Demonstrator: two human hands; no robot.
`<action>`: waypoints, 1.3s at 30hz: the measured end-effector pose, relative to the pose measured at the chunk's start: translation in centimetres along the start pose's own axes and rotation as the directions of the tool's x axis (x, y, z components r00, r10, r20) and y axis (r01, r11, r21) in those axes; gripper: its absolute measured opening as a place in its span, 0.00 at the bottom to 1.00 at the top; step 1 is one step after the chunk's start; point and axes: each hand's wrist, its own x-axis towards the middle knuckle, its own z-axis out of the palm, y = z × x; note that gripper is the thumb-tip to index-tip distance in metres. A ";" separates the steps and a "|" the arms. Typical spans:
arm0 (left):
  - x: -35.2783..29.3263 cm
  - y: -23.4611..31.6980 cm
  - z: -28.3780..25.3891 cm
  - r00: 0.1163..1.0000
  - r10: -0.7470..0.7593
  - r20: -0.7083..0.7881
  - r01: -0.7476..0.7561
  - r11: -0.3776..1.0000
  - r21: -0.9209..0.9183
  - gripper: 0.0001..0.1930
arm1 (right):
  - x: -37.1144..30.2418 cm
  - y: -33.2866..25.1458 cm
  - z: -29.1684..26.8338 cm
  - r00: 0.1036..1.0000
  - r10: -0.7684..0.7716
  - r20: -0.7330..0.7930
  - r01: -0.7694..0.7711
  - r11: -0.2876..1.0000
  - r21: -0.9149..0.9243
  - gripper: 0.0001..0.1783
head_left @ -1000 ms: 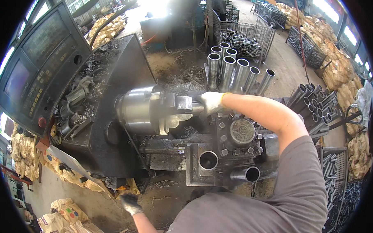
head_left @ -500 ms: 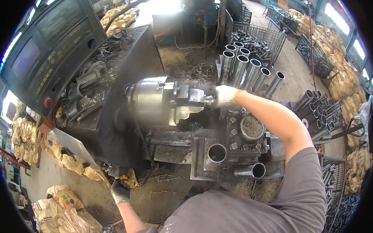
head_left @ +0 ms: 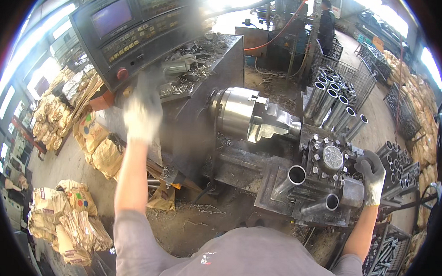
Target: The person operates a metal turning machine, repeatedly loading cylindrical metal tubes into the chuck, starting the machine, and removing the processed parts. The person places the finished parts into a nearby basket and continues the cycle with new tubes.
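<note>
My left hand [head_left: 143,113], in a pale glove, is raised in front of the machine's control panel [head_left: 132,35], below its red button [head_left: 122,73]. Motion smears its fingers, so their pose is unclear. My right hand [head_left: 372,172], in a grey and white glove, is at the right side of the bolted tool post [head_left: 333,157]. Its fingers are bent and apart, with nothing visible between them. Between the hands is the lathe's shiny chuck [head_left: 236,112]; a short steel piece [head_left: 294,128] sticks out from its jaws.
One steel tube [head_left: 291,180] stands tilted and another [head_left: 321,205] lies near the tool post. Several tubes [head_left: 331,105] stand behind it, more [head_left: 397,168] at right. Metal chips [head_left: 204,52] cover the machine top. Paper sacks [head_left: 70,215] lie at left; a person [head_left: 326,27] stands far back.
My right hand has left the piece at the chuck and moved to the tool post's right side. My left hand has risen from low beside the machine toward the panel. The view has swung left.
</note>
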 end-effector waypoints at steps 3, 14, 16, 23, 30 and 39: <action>11.0 -6.1 3.7 0.990 0.032 0.141 -0.079 0.936 0.342 0.36 | -3.6 0.4 -1.0 0.998 0.054 -0.040 -0.050 0.996 0.080 0.19; -22.7 12.4 7.2 0.652 0.534 0.538 0.093 0.647 -0.757 0.41 | -14.6 4.2 2.0 0.969 0.090 0.232 -0.015 0.952 -0.305 0.54; -27.7 16.2 13.0 0.609 0.411 0.678 0.293 0.678 -0.674 0.53 | -14.3 7.3 6.0 0.977 0.141 0.158 -0.065 0.909 -0.411 0.45; -30.9 21.3 18.4 0.854 0.286 0.436 0.118 0.709 -0.696 0.24 | -17.6 13.0 4.1 0.911 0.095 0.402 0.030 0.955 -0.294 0.25; -35.8 27.9 11.2 0.786 0.464 0.409 0.136 0.515 -0.846 0.24 | -22.2 10.1 -1.8 0.741 0.295 0.603 -0.220 0.955 -0.198 0.24; -41.3 24.7 11.7 0.854 0.312 0.416 0.188 0.562 -0.806 0.39 | -26.4 10.4 3.0 0.502 0.202 0.841 -0.028 0.976 -0.218 0.23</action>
